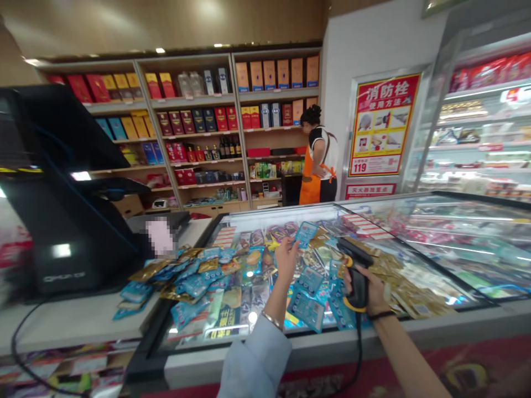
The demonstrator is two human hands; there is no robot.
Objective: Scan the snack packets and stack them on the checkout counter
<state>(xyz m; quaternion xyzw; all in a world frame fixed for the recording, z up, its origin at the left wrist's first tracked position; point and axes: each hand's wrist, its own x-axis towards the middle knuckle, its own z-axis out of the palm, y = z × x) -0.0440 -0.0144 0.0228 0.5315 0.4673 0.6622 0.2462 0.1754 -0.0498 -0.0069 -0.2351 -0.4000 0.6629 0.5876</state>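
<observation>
Between the fingers of my left hand [287, 260] is a small blue packet [306, 234], raised above the glass top of the chest freezer [249, 331]. My right hand [375, 290] is wrapped round the handle of a black barcode scanner [355, 260], whose head is turned toward the held packet. A cable hangs down from the scanner's handle. Below my hands, several blue packets [307, 309] lie flat on the glass. Gold packets [415, 282] are spread to the right of the scanner. A heap of blue and gold packets [194, 276] covers the freezer's left end.
On the left a black checkout terminal [74, 221] stands on a white counter [83, 326]. Beyond the freezer, a person in an orange apron [312, 174] stands near shelves of boxed goods [199, 119]. A refrigerated display [489, 127] is at the right.
</observation>
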